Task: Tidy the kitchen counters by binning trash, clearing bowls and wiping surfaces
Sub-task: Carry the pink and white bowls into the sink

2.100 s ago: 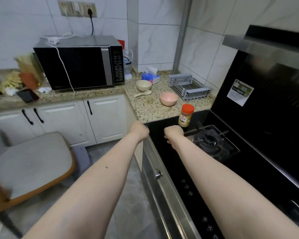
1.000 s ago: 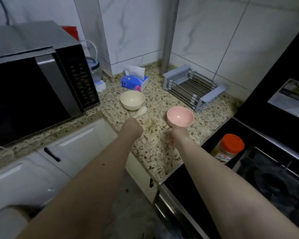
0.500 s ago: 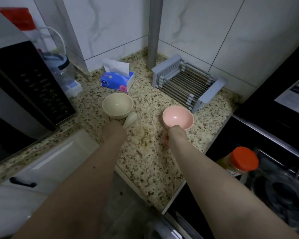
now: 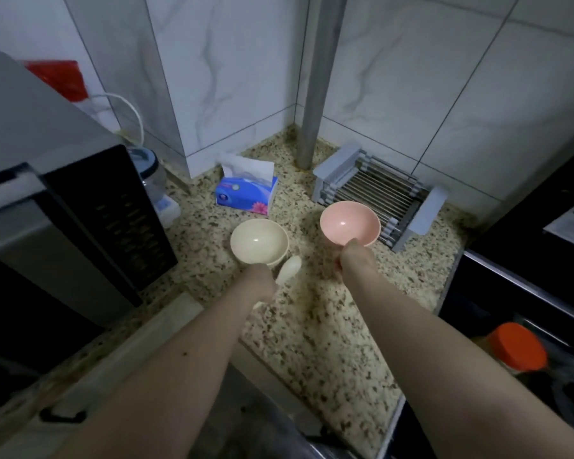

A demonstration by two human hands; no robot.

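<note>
On the speckled stone counter [image 4: 328,326], a cream bowl [image 4: 258,241] stands in the corner area. A cream spoon [image 4: 289,268] lies just right of and below it. My left hand [image 4: 260,283] is closed over the spoon's handle, whose end pokes out beneath the hand. My right hand [image 4: 357,257] grips the near rim of a pink bowl [image 4: 349,222]. The pink bowl looks raised off the counter and overlaps the front edge of the rack behind it. Both bowls look empty.
A blue tissue box [image 4: 246,193] and a grey dish rack [image 4: 383,195] sit against the tiled wall, either side of a metal pipe [image 4: 315,94]. The microwave [image 4: 63,210] stands at left. An orange-lidded jar [image 4: 517,351] rests on the black stove [image 4: 527,293] at right.
I have moved closer to the corner. My right hand has taken the pink bowl and raised it towards the rack. My left hand has come down onto the spoon.
</note>
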